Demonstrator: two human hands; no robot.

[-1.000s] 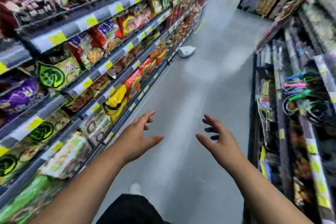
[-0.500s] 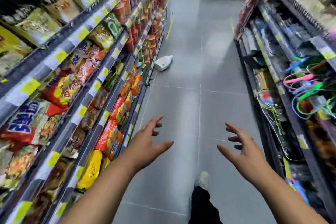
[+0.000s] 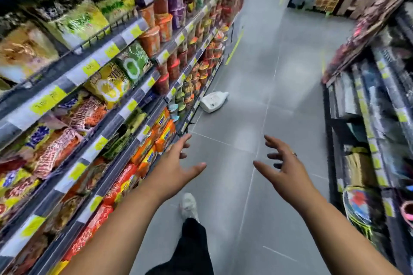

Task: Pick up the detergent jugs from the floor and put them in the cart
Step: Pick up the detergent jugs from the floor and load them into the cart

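One white detergent jug [image 3: 213,101] lies on its side on the grey floor, close against the foot of the left shelving, a few steps ahead of me. My left hand [image 3: 176,169] and my right hand [image 3: 282,169] are both stretched out in front of me at about waist height, fingers spread, holding nothing. The jug is well beyond both hands. No cart is in view.
Shelves of noodle packs and cups [image 3: 116,87] line the left of the aisle, dark racks of small goods [image 3: 368,118] the right. Grey tiled floor [image 3: 268,96] runs between them. My white shoe [image 3: 189,206] and dark trouser leg are below my hands.
I have walked forward down the aisle, and the jug now lies nearer and larger in view. Both hands have stayed open and outstretched.
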